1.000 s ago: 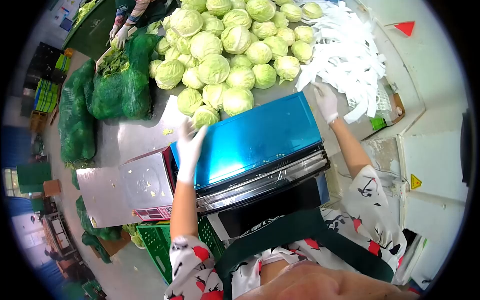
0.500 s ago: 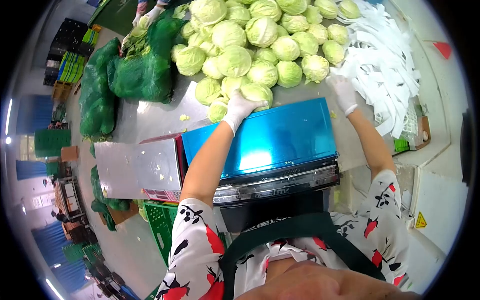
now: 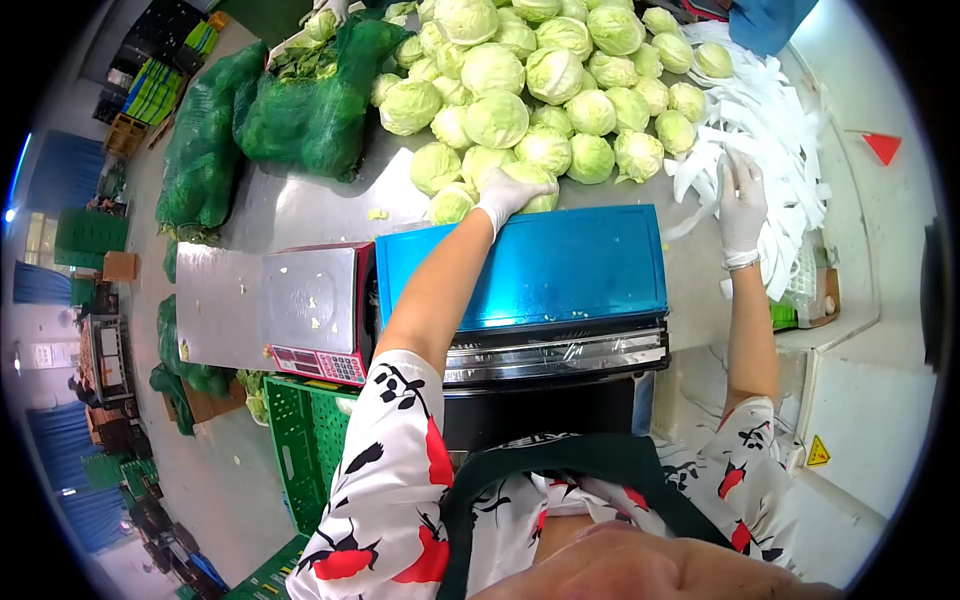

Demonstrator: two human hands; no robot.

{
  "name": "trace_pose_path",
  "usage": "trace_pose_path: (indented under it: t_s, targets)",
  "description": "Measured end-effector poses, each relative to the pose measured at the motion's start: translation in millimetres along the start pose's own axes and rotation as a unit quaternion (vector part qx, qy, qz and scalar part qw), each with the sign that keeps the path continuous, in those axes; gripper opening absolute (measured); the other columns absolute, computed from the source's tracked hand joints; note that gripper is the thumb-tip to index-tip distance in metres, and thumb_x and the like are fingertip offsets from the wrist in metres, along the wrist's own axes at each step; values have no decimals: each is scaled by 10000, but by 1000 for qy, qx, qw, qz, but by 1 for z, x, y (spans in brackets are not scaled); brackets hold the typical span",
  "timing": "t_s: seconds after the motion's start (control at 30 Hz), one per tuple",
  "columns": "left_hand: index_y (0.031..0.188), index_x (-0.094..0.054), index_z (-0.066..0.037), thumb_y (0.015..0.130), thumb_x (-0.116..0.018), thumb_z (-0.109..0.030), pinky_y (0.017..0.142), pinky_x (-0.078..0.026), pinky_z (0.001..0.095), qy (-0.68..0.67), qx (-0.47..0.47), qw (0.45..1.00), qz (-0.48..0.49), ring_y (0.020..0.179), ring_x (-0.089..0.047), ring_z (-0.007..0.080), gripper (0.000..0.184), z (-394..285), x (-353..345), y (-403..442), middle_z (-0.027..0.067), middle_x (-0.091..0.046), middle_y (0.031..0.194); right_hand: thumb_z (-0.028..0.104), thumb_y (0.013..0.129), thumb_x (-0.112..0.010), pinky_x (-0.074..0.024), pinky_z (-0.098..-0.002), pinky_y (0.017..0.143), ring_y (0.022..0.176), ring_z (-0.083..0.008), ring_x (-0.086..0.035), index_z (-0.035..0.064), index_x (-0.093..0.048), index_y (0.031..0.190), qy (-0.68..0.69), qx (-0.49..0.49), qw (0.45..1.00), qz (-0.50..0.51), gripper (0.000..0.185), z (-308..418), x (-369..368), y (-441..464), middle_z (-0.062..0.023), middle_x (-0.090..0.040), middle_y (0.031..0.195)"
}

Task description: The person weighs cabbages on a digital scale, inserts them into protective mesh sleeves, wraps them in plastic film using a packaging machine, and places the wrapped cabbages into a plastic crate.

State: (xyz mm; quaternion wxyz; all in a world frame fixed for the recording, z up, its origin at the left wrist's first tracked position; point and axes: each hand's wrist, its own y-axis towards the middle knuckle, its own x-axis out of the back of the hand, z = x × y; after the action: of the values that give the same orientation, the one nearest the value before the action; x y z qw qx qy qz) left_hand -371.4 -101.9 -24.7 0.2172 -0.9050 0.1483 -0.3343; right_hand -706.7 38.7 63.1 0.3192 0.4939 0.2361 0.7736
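Note:
Many pale green cabbages (image 3: pixel 497 118) lie heaped on the metal table. In a white glove, my left hand (image 3: pixel 512 194) is closed over a cabbage (image 3: pixel 541 202) at the near edge of the heap, just behind a blue-topped machine (image 3: pixel 530 262). My right hand (image 3: pixel 742 208), also gloved in white, is over the pile of white strips (image 3: pixel 790 170) on the right. Its fingers point away from me and look slightly apart. I make out no strip held between them.
To the left of the machine stands a red scale (image 3: pixel 312 300) with a metal plate. Green mesh sacks (image 3: pixel 310 120) sit at the far left, with another person's gloved hand (image 3: pixel 338 10) behind them. A green crate (image 3: pixel 310 440) is low on my left.
My right hand has moved right, from the near-left edge of the white strips to over the pile. My left hand stays on the cabbage. The view has shifted slightly.

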Motion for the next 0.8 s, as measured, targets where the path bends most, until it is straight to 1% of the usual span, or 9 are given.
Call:
trace_pose_path:
  t_s: [0.27,0.33,0.4,0.47,0.53,0.6,0.63,0.7,0.8]
  targets:
    - [1415,-368,15,740,-843,-184,999,-481,362,-383,-273,882,-26,1185,-575,262,849,23,28,-62,176,-549,1317,18,966,-575,-449,-294,1002,1158,-195,-590,-15,-619,1256,110,-107,968,-199,295,25,70,0,-115,-652,1235]
    - [1444,-364,-36,819,-765,-122,1024,-461,378,-492,-266,828,14,1194,-566,238,748,44,53,-79,128,-549,1329,28,981,-548,-469,-284,966,1126,-181,-592,-18,-599,1277,-89,20,991,-99,304,-8,96,-9,-106,-647,1221]
    - [1444,-368,-35,838,-744,-160,1041,-446,390,-558,-277,781,42,1216,-550,229,724,67,80,-101,114,-545,1337,28,984,-525,-486,-273,910,1067,-170,-592,-16,-579,1298,-2,-80,997,-15,322,-16,98,-16,-100,-636,1199]
    - [1443,-381,-38,865,-710,-226,1070,-416,407,-574,-281,767,55,1260,-512,222,692,92,108,-130,105,-532,1356,19,969,-524,-483,-255,820,954,-158,-573,-10,-575,1281,385,-279,876,83,317,-13,82,-28,-88,-614,1169]
    - [1438,-389,-36,856,-721,-220,1075,-410,402,-554,-270,788,17,1264,-507,223,695,115,124,-155,104,-527,1360,12,948,-540,-462,-231,716,813,-142,-540,-6,-586,1224,702,-430,553,126,281,5,62,-37,-65,-585,1140]
    - [1435,-387,-30,795,-773,-206,1071,-414,391,-508,-251,823,-39,1252,-515,222,768,131,128,-174,103,-532,1345,26,939,-567,-457,-224,730,813,-142,-558,-8,-614,1138,568,-335,707,256,207,81,40,-56,-58,-589,1137]
    - [1432,-386,-30,766,-793,-201,1071,-414,389,-478,-256,838,-64,1249,-517,221,799,132,127,-184,104,-533,1340,31,934,-578,-462,-224,749,826,-141,-576,-10,-622,1106,398,-99,825,389,183,124,33,-58,-60,-597,1124]
    - [1427,-384,-29,708,-832,-191,1071,-416,383,-417,-263,863,-105,1245,-520,218,862,124,125,-210,107,-535,1330,28,910,-583,-484,-249,848,923,-127,-600,21,-641,1111,353,-16,849,394,210,195,20,-58,-51,-664,974]
    - [1398,-392,-30,629,-880,-193,1063,-434,385,-416,-265,862,-116,1242,-526,229,925,113,121,-235,122,-534,1318,17,892,-624,-489,-232,754,821,-78,-580,45,-652,1133,508,-194,714,440,245,260,6,-64,-40,-655,944]
